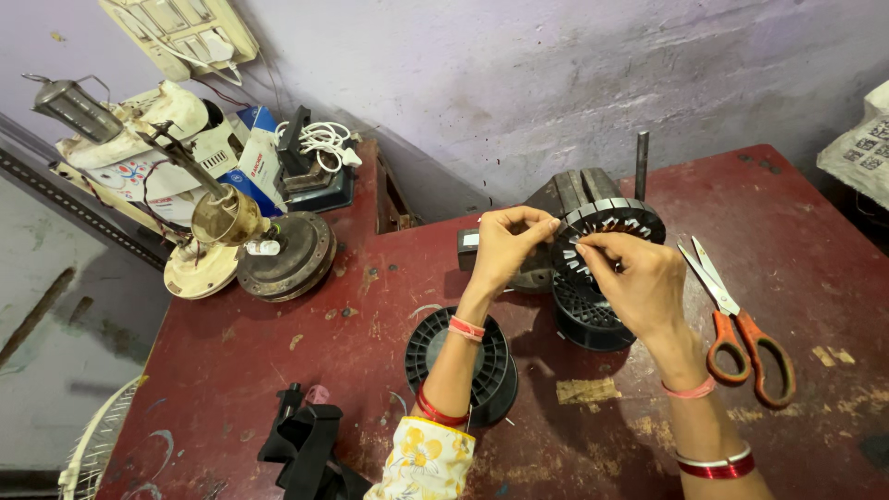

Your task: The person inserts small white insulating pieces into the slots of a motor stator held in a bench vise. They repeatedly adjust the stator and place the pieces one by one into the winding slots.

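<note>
Left hand (505,248): raised over the dark red surface (352,343), thumb and forefinger pinched narrow at the left rim of the slotted ring; what they pinch is too fine to tell.
Right hand (639,282): resting against the front of the ring, fingertips pressed narrowly together into its slots; nothing else is held.
Slotted ring (611,227): a round metal core with white-lined slots, tilted toward the camera, sitting on top of a black ribbed cylinder (588,319) near the middle of the surface, between the two hands.
Black spool (495,366): lies flat just beside the left forearm, partly under it.
Scissors (741,329): orange-handled, blades open, lying on the surface right of the right hand, apart from it.
Metal rod (641,165): stands upright behind the ring.
Fan motor parts (278,255): a round dark housing and a brass-coloured piece at the far left edge, well apart from both hands.
</note>
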